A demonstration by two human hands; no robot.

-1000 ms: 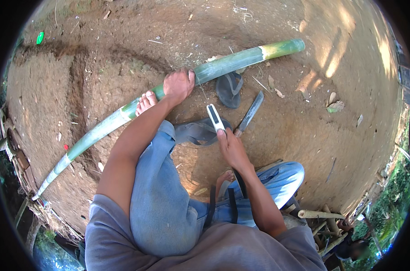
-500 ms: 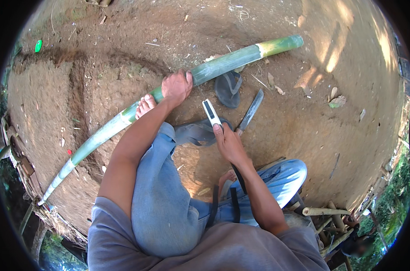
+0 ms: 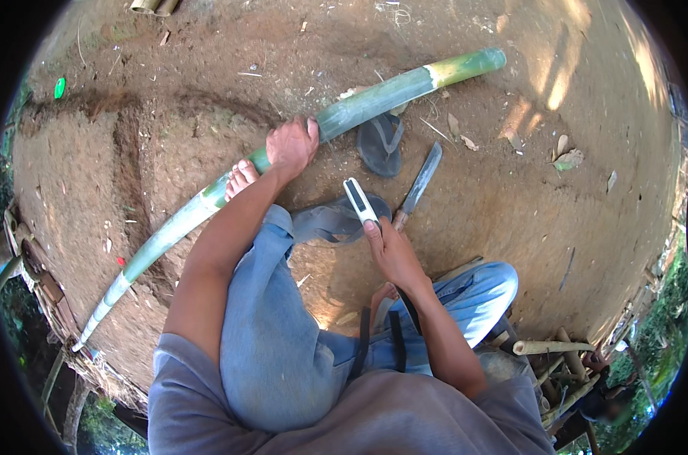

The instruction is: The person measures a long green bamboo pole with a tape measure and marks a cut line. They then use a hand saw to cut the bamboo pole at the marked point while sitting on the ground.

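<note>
A long green bamboo pole point(image 3: 374, 105) slants across the ground from lower left to upper right. My left hand point(image 3: 292, 145) is closed over its middle, and the toes of my bare foot point(image 3: 241, 178) rest on it just beside. In my right hand point(image 3: 393, 250) is a slim white device point(image 3: 359, 199) with a dark panel on its face, held upright over the ground; a black strap or cord runs down along my forearm. Just past that hand lies a machete point(image 3: 423, 178), its wooden handle close to my fingers.
One dark flip-flop point(image 3: 379, 146) lies below the pole, another sandal point(image 3: 329, 220) between my knees. Bamboo pieces point(image 3: 552, 346) are stacked at lower right. Dry leaves point(image 3: 568, 159) and a green scrap point(image 3: 59, 88) dot the bare dirt. Cut bamboo point(image 3: 153, 6) shows at the top left.
My right hand and the white device have dropped slightly lower and to the right. The left hand keeps its grip on the pole; the whole view has shifted a little.
</note>
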